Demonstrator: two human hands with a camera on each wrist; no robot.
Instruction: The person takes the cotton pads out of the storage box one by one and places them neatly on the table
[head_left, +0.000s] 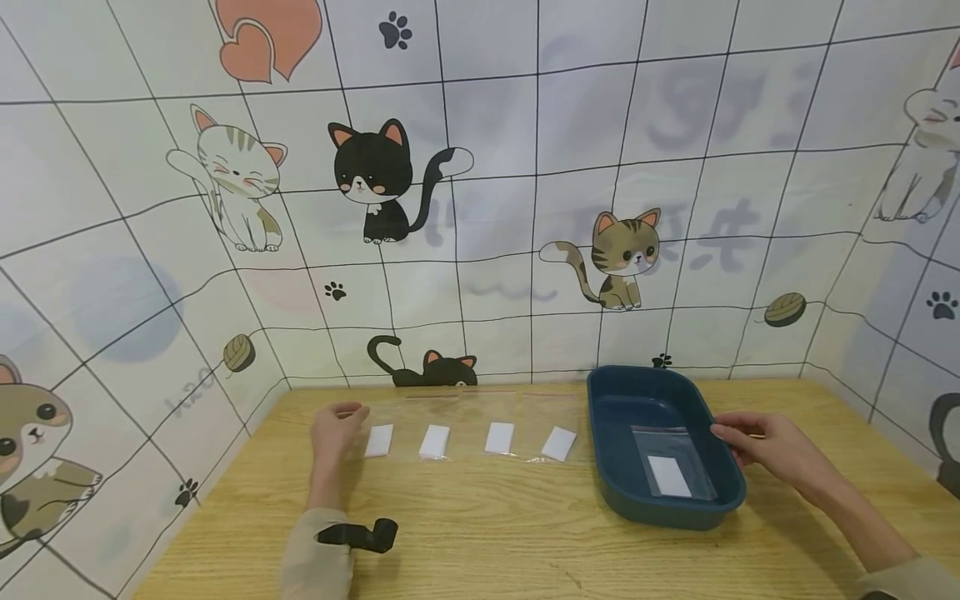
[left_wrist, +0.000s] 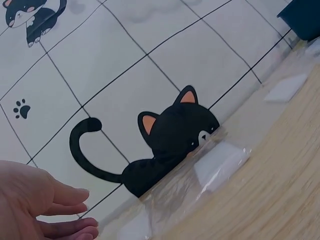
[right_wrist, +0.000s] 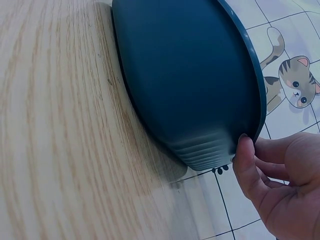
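Observation:
My right hand [head_left: 772, 454] pinches the right rim of a dark blue plastic basin [head_left: 615, 492] on the table. In the right wrist view, a fingertip presses the rim beside the ridged corner of the basin [right_wrist: 190, 75]. A clear zip bag [head_left: 701, 467] with a white rectangular piece [head_left: 669, 477] inside lies in the basin. My left hand [head_left: 337, 429], fingers loosely bent and holding nothing, hovers by the left end of a row of several clear bags [head_left: 468, 417], each with a white piece [head_left: 434, 442]. The left wrist view shows the hand [left_wrist: 45, 200] beside the bags.
The wooden table [head_left: 480, 533] runs back to a wall cover [head_left: 495, 233] printed with cats and grid lines. The row of bags stretches along the back of the table, up to the basin's left side. A black strap [head_left: 360, 535] circles the left wrist.

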